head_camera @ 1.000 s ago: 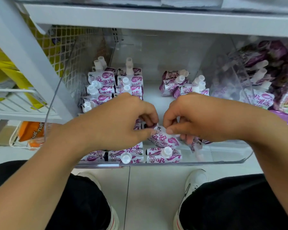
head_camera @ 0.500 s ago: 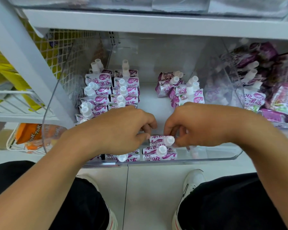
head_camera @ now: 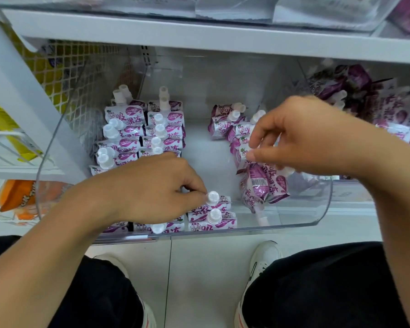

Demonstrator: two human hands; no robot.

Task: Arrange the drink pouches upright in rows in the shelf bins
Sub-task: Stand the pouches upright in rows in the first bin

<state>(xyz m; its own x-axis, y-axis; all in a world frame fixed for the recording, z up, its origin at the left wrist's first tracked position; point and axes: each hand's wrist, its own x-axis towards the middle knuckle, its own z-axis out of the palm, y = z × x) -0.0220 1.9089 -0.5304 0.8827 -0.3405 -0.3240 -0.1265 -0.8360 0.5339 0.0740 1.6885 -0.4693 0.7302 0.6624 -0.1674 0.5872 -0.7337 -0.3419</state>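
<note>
Down at the low shelf, the person's left hand (head_camera: pixel 152 188) sits at about 7 o'clock in the clear plastic shelf bin (head_camera: pixel 317 209), its fingertips (head_camera: pixel 200 194) curled in and pinching the white screw cap of an upright purple-and-white drink pouch (head_camera: pixel 213 201). That pouch stands just behind another capped upright pouch (head_camera: pixel 213 221) in the front row, which presses against the bin's front wall. A further upright pouch (head_camera: pixel 159 227) shows at 6 o'clock, partly hidden under the left wrist.

Over at 3 o'clock, the right hand (head_camera: pixel 301 136) hovers higher, fingers bent, pinching the top of a tilted pouch (head_camera: pixel 246 151) from a loose cluster. Below that hand 2 or so pouches hang or lean with the spout pointing down, one showing a barcode (head_camera: pixel 258 182); I cannot tell whether the hand carries them.

From 10 to 11 o'clock, 2 tidy rows of upright pouches (head_camera: pixel 140 136) run back along the bin's left side. A loose heap of lying pouches (head_camera: pixel 225 119) sits at 1 o'clock, well apart from those rows, with bare bin floor between.

Beyond the bin's right wall lies a jumble of darker purple packets (head_camera: pixel 365 95). A white wire mesh panel (head_camera: pixel 81 74) stands at the left.
</note>
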